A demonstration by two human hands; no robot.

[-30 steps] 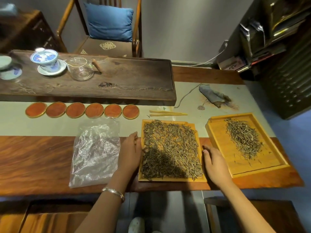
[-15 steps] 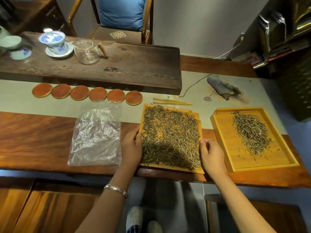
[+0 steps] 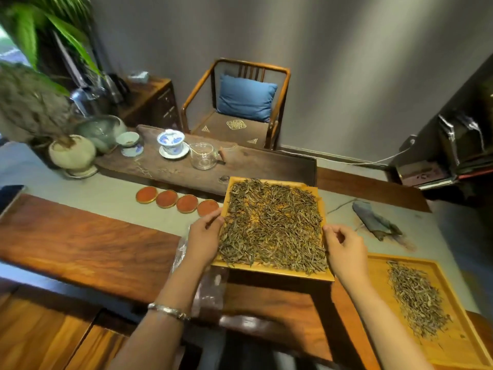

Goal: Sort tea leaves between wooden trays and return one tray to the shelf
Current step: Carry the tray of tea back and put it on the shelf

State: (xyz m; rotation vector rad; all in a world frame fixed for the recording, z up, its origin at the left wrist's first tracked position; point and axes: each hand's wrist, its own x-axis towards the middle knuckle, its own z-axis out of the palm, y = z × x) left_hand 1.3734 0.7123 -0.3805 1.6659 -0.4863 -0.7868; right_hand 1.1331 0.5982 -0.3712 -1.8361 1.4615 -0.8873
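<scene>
Head view. Full tray (image 3: 274,272) held up off the table (image 3: 88,244), level or near level, its far edge overlapping the dark tea board (image 3: 266,161). Tea leaves (image 3: 272,225) cover almost the whole tray floor in a loose, even layer.

Left hand (image 3: 204,240) grips the tray's left rim, fingers curled around the edge, thumb on top near the far left corner. A silver bracelet (image 3: 168,311) sits on that wrist. Right hand (image 3: 344,252) grips the right rim the same way, fingers clamped on the edge, thumb over the top.

Second tray (image 3: 378,297) lies flat at the table's right near corner, partly cut off by the picture's edge. A smaller heap of leaves (image 3: 418,297) runs down its middle; bare wood shows on both sides of it.

Clear plastic bag (image 3: 210,287) lies on the table under the left forearm, mostly hidden. Four round red coasters (image 3: 177,200) in a row on the pale runner (image 3: 106,190), just left of the held tray. On the tea board: a blue-and-white lidded cup (image 3: 172,141) on its saucer, a glass pitcher (image 3: 204,156) beside it. Crumpled grey cloth (image 3: 373,220) on the runner toward the right edge. Behind the table, a wooden armchair (image 3: 237,102) with a blue cushion (image 3: 245,97). Potted plant (image 3: 72,156) at the far left corner.
</scene>
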